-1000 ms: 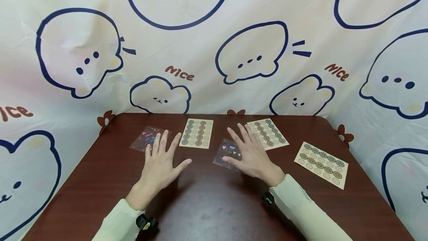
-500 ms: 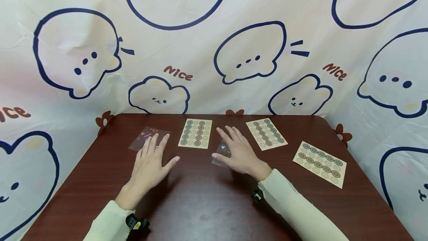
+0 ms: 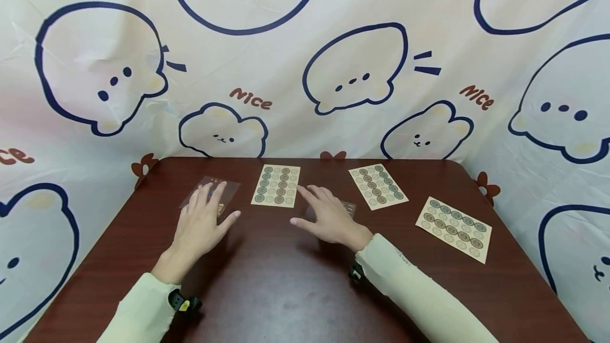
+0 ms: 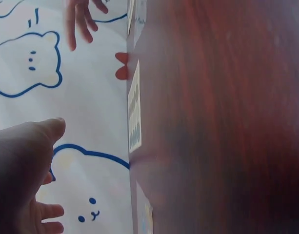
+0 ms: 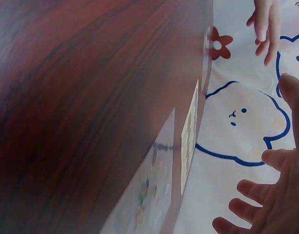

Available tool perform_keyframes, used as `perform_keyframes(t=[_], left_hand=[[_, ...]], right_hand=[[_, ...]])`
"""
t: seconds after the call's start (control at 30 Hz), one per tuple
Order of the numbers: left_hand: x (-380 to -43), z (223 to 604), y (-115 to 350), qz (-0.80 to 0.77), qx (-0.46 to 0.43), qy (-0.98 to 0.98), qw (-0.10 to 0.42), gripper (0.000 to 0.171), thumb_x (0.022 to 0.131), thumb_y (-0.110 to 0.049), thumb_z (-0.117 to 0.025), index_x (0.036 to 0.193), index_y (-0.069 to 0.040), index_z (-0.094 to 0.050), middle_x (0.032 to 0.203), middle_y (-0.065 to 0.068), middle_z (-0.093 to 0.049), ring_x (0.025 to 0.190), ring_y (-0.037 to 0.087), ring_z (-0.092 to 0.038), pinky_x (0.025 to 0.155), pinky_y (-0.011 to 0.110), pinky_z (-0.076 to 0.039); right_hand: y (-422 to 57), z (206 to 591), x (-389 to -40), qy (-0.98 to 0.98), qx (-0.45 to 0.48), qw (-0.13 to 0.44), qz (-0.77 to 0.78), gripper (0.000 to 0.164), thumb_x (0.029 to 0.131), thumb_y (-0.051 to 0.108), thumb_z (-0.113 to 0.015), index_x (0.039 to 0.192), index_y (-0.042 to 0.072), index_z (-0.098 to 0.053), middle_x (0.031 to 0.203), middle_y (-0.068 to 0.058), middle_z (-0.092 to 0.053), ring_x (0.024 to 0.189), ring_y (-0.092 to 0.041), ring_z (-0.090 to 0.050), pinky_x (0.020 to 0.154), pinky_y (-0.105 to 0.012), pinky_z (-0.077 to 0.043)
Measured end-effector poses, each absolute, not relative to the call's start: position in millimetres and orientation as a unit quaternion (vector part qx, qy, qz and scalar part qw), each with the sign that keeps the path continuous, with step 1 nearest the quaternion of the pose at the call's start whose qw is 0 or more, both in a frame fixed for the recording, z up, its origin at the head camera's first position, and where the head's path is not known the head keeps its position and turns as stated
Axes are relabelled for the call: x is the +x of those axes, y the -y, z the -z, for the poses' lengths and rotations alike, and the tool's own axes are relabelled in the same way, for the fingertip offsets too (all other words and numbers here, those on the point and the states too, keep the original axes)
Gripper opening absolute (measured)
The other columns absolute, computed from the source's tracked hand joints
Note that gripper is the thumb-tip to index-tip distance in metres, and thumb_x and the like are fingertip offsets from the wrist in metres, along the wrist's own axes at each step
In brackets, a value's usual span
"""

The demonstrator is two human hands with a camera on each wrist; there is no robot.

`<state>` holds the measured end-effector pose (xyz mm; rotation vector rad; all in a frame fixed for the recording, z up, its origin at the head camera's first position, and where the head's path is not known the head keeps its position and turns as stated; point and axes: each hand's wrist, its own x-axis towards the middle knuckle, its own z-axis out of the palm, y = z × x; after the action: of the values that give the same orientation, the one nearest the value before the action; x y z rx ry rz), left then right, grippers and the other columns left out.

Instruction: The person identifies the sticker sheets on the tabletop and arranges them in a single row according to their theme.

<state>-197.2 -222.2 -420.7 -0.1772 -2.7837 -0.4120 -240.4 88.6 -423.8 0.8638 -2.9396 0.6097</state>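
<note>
Fingers spread, my left hand (image 3: 195,226) hovers over a clear plastic sheet (image 3: 231,189) with small colourful bits, partly covering it. My right hand (image 3: 329,220), loosely spread and holding nothing, overlaps a second clear sheet (image 3: 350,208) in the head view. In the right wrist view, the fingers of my right hand (image 5: 276,190) stand apart in the air beside the table, with a clear sheet (image 5: 156,175) below them. A cream sheet (image 3: 276,186) printed with rows of round stickers lies between and beyond the hands.
Two more cream sheets with round stickers, one at the back (image 3: 378,187) and one on the right (image 3: 454,229), lie on the dark wooden table (image 3: 286,290). A white cloth (image 3: 286,68) with cartoon bears hangs behind the table and along its sides.
Both hands drift left and slightly lower in the head view, fingers still extended. The right hand uncovers the back right sticker sheet and now overlaps more of its clear sheet.
</note>
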Motion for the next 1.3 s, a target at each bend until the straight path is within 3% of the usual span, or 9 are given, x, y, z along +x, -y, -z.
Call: perform_keyframes(t=[0.27,0.5,0.93,1.3], left_hand=[[-201,420,239,0.142,-0.053,0.976,0.158,0.072,0.093,-0.043,-0.068,0.151,-0.010,-0.041,0.149,0.028,-0.041,0.138,0.047,-0.035,0.099,0.070,-0.040],[-204,418,251,0.162,-0.049,0.978,0.123,0.070,0.096,-0.041,-0.064,0.153,-0.008,-0.039,0.151,0.030,-0.040,0.137,0.051,-0.036,0.100,0.074,-0.037],[-207,416,271,0.159,-0.035,0.983,0.085,0.072,0.096,-0.037,-0.065,0.153,-0.004,-0.036,0.148,0.033,-0.039,0.132,0.053,-0.038,0.101,0.074,-0.037],[-218,422,294,0.134,-0.039,0.986,0.091,0.070,0.096,-0.035,-0.065,0.151,-0.002,-0.038,0.144,0.033,-0.043,0.130,0.053,-0.039,0.100,0.074,-0.037]], right_hand=[[-72,420,-242,0.933,0.279,-0.010,-0.227,0.083,0.094,0.068,-0.052,0.162,0.031,-0.024,0.163,-0.012,-0.035,0.150,-0.032,-0.033,0.115,-0.062,-0.034],[-55,419,-243,0.930,0.281,-0.022,-0.237,0.081,0.094,0.067,-0.052,0.162,0.034,-0.022,0.163,-0.012,-0.034,0.151,-0.032,-0.032,0.115,-0.060,-0.035],[-28,422,-243,0.928,0.285,-0.038,-0.238,0.076,0.097,0.060,-0.055,0.160,0.025,-0.030,0.163,-0.010,-0.036,0.149,-0.031,-0.036,0.112,-0.059,-0.039],[-14,427,-245,0.932,0.287,-0.037,-0.218,0.074,0.098,0.060,-0.053,0.160,0.027,-0.030,0.160,-0.009,-0.040,0.145,-0.030,-0.041,0.110,-0.055,-0.043]])
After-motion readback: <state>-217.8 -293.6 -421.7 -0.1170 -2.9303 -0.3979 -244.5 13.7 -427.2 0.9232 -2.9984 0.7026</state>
